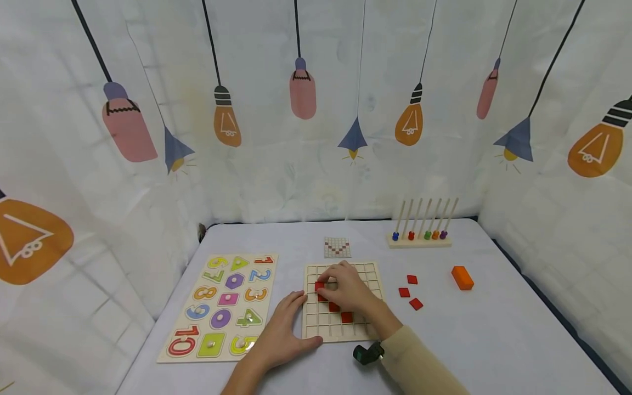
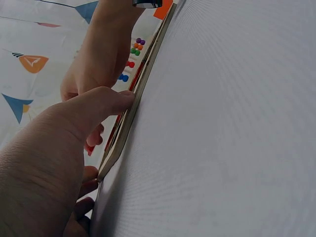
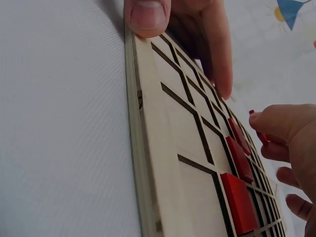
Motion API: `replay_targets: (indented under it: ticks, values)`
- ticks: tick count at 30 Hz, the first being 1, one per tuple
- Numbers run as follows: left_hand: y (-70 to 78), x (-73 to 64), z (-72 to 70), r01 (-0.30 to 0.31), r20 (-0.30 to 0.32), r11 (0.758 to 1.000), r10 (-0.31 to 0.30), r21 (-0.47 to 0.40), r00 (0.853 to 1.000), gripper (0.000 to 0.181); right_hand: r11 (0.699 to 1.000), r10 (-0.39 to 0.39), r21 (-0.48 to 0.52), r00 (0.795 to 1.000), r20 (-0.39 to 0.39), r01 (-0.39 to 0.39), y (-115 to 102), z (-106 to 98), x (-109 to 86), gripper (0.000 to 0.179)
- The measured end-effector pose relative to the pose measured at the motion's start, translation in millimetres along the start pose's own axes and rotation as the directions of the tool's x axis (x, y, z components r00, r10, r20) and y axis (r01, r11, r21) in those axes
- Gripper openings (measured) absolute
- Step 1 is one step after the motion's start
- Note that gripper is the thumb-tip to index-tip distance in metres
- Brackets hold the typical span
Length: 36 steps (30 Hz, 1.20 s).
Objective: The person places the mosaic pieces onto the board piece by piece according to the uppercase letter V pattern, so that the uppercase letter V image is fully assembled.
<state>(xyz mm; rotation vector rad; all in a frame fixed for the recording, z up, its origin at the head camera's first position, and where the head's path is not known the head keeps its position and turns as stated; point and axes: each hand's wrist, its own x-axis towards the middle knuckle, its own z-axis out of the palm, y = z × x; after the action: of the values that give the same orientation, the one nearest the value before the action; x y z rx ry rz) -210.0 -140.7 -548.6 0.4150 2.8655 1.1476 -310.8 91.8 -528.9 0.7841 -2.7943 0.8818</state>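
Observation:
A pale wooden grid board [image 1: 365, 329] lies flat on the table with three red square tiles [image 3: 238, 203] set diagonally in its cells. Over the board's left side, my right hand [image 1: 343, 285] pinches another red tile [image 3: 258, 131] between thumb and fingertips, just above the grid. My left hand [image 1: 283, 334] spans the board's near left corner, with the thumb [image 3: 148, 17] pressing on the near edge and straight fingers at the left edge. Behind the board lies a small card [image 1: 337, 248] printed with a red V pattern on a grid.
Three loose red tiles [image 1: 404, 292] lie right of the board, with an orange block [image 1: 462, 278] beyond them. A number and shape puzzle [image 1: 217, 307] is at the left. At the back right stands a peg rack [image 1: 419, 243] with coloured beads. A printed cloth surrounds the table.

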Motion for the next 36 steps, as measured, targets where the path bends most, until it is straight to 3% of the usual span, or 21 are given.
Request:
replay_targets:
  ticks: [13,36]
  values:
    - [0.2,-1.0,-2.3,0.005,0.0,1.0,-0.005,0.015,1.0,0.111,0.999,0.033,-0.028,0.999,0.023,-0.032,-11.0,10.7,14.6,0.026]
    - [-0.8,0.1,-0.1,0.001,0.004,1.0,-0.001,0.007,1.0,0.112,0.999,0.041,-0.031,0.999,0.033,-0.04,-11.8,18.4,17.9,0.021]
